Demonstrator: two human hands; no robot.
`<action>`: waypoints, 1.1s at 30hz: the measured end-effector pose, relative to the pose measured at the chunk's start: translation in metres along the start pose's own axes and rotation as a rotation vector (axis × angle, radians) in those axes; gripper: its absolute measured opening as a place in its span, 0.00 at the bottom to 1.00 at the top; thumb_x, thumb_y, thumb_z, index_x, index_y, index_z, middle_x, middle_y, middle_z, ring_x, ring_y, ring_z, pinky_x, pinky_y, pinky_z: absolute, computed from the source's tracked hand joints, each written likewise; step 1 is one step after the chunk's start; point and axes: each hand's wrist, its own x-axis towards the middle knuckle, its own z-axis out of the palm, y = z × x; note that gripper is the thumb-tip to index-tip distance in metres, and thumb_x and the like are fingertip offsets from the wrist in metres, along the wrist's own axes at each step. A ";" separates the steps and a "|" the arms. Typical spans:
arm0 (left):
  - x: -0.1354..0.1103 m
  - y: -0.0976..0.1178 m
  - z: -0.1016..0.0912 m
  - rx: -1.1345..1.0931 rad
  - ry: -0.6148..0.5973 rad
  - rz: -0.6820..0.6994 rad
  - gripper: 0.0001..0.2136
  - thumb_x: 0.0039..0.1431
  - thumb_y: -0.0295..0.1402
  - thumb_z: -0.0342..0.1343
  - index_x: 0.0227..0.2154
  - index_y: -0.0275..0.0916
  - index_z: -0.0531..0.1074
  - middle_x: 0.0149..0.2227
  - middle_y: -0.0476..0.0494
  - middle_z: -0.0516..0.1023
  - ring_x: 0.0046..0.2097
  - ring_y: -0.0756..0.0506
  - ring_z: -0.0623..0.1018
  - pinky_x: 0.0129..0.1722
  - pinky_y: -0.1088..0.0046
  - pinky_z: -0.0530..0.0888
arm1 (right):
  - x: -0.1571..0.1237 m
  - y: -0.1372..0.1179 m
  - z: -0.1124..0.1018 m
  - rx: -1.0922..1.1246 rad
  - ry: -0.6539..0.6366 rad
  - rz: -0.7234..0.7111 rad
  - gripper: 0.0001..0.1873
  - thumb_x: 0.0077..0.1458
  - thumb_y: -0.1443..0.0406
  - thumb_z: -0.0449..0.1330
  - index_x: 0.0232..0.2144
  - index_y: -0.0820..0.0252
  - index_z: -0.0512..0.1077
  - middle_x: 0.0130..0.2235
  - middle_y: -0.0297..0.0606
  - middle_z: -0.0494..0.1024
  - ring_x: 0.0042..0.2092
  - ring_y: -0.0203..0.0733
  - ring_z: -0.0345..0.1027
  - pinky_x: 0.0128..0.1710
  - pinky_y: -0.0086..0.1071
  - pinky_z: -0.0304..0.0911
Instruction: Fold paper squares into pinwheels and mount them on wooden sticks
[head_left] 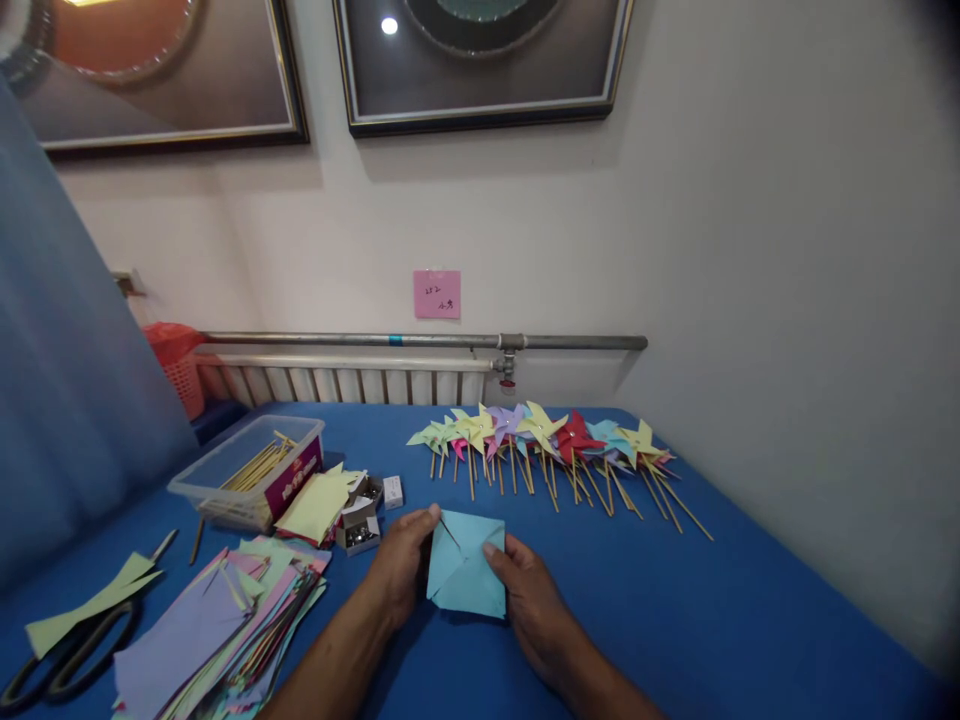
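Note:
A light blue paper square (465, 565), cut along its diagonals and partly folded, is held just above the blue table (750, 620). My left hand (401, 565) pinches its left corner with thumb and fingers. My right hand (529, 600) presses its right edge, fingers closed on the paper. A row of finished paper pinwheels (547, 440) on wooden sticks lies behind the hands.
A stack of coloured paper sheets (217, 630) lies at the left, with black scissors (67, 655) and paper strips beside it. A clear plastic box of wooden sticks (251, 470), yellow paper (315, 505) and small boxes of pins (360, 520) sit behind. A wall and radiator bound the table.

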 end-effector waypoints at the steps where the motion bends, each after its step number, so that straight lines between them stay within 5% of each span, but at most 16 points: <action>1: 0.000 0.000 0.000 0.012 0.005 -0.013 0.26 0.43 0.53 0.77 0.25 0.40 0.69 0.21 0.52 0.72 0.24 0.49 0.70 0.28 0.71 0.64 | 0.000 0.000 0.000 0.014 0.002 0.005 0.29 0.45 0.45 0.80 0.38 0.60 0.82 0.39 0.44 0.89 0.42 0.56 0.84 0.48 0.47 0.77; 6: 0.000 -0.003 -0.002 0.106 0.038 -0.056 0.24 0.38 0.47 0.79 0.26 0.38 0.72 0.21 0.52 0.73 0.23 0.50 0.70 0.25 0.74 0.62 | 0.001 -0.001 -0.002 0.090 0.068 0.010 0.27 0.42 0.48 0.82 0.34 0.58 0.79 0.36 0.41 0.88 0.40 0.54 0.84 0.45 0.44 0.77; 13: 0.012 -0.019 -0.010 0.223 0.028 -0.034 0.21 0.36 0.47 0.77 0.25 0.37 0.76 0.19 0.49 0.75 0.20 0.50 0.70 0.23 0.74 0.63 | 0.002 0.002 -0.005 0.100 0.105 -0.010 0.27 0.48 0.49 0.79 0.43 0.58 0.79 0.39 0.42 0.88 0.40 0.54 0.84 0.41 0.41 0.77; 25: 0.013 -0.013 -0.008 0.278 0.100 0.108 0.19 0.34 0.44 0.77 0.21 0.36 0.76 0.19 0.49 0.75 0.21 0.52 0.67 0.24 0.75 0.60 | 0.000 -0.009 -0.004 0.060 -0.014 0.043 0.27 0.46 0.49 0.81 0.40 0.61 0.82 0.40 0.45 0.89 0.43 0.56 0.84 0.48 0.45 0.77; 33: 0.015 -0.019 -0.009 0.283 0.076 0.086 0.20 0.34 0.45 0.76 0.22 0.36 0.77 0.20 0.47 0.77 0.21 0.51 0.69 0.25 0.74 0.63 | 0.013 0.013 -0.019 -0.025 0.030 -0.019 0.28 0.48 0.47 0.79 0.42 0.61 0.83 0.38 0.44 0.89 0.41 0.53 0.83 0.44 0.43 0.76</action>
